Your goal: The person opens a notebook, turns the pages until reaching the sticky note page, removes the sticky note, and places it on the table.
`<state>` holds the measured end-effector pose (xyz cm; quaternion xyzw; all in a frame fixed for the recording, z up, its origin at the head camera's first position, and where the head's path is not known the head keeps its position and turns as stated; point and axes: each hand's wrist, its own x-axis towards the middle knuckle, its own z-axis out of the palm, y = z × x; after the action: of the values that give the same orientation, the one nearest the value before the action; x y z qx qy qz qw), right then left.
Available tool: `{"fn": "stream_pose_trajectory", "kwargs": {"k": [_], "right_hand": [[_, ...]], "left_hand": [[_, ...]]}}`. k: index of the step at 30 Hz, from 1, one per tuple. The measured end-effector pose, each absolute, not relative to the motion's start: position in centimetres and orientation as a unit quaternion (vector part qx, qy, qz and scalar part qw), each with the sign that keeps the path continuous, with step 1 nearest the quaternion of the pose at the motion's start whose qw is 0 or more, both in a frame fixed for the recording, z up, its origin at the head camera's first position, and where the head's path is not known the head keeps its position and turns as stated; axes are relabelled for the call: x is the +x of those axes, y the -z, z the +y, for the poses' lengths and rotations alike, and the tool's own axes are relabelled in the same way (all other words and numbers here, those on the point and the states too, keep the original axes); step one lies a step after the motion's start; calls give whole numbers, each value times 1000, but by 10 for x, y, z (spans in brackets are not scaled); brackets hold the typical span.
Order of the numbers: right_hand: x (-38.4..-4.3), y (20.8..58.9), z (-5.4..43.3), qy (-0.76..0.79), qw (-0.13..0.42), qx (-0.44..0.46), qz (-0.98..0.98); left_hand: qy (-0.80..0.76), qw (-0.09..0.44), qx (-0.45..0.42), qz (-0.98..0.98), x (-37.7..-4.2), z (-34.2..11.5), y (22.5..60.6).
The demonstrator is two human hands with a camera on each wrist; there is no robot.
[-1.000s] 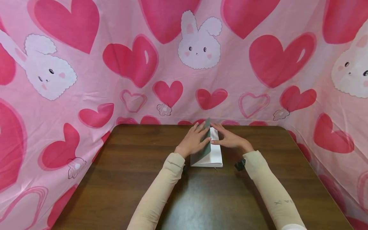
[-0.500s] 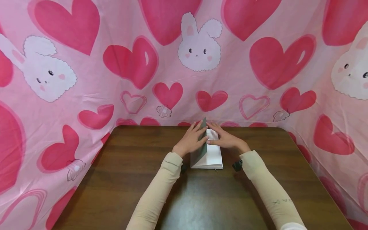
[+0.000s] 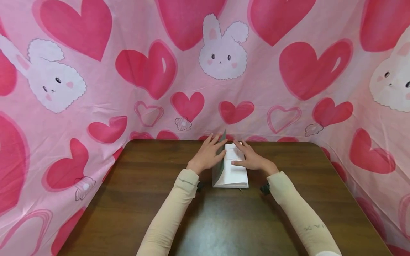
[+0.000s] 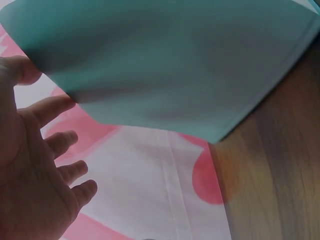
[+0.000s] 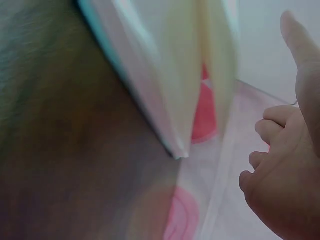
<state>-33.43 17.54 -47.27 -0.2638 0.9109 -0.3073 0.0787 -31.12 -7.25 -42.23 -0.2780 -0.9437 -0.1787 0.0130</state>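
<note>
A notebook with a grey-green cover (image 3: 219, 171) lies on the table, its white pages (image 3: 235, 175) showing under the raised cover. My left hand (image 3: 206, 156) holds the cover's free edge with thumb and index fingertips hooked over it. In the left wrist view, the outer face of the cover (image 4: 165, 70) bends where those tips sit, and the other fingers stay off it. My right hand (image 3: 253, 159) hovers over the right side of the notebook, fingers spread and holding nothing. In the right wrist view, the page edges (image 5: 175, 90) stand to the left of that hand.
The notebook sits toward the back of a brown wooden table (image 3: 153, 170). Pink cloth (image 3: 221, 89) printed with hearts and rabbits hangs behind and at both sides. Dark wrist devices (image 3: 264, 188) hang under the cream sleeves (image 3: 173, 209). A thin ribbon (image 3: 241, 190) pokes from the notebook's near edge.
My left hand has drawn the cover's edge leftward, so more of the white page shows. My right hand has come away from the cover edge and spread apart from the left.
</note>
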Motion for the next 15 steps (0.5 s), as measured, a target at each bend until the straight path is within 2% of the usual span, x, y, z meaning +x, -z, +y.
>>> {"fn": "stream_pose_trajectory", "kwargs": {"k": [15], "right_hand": [[-326,495,187,250,151,-258,921]], "left_hand": [[158,49,-256,-952,-307,-111,417]]}}
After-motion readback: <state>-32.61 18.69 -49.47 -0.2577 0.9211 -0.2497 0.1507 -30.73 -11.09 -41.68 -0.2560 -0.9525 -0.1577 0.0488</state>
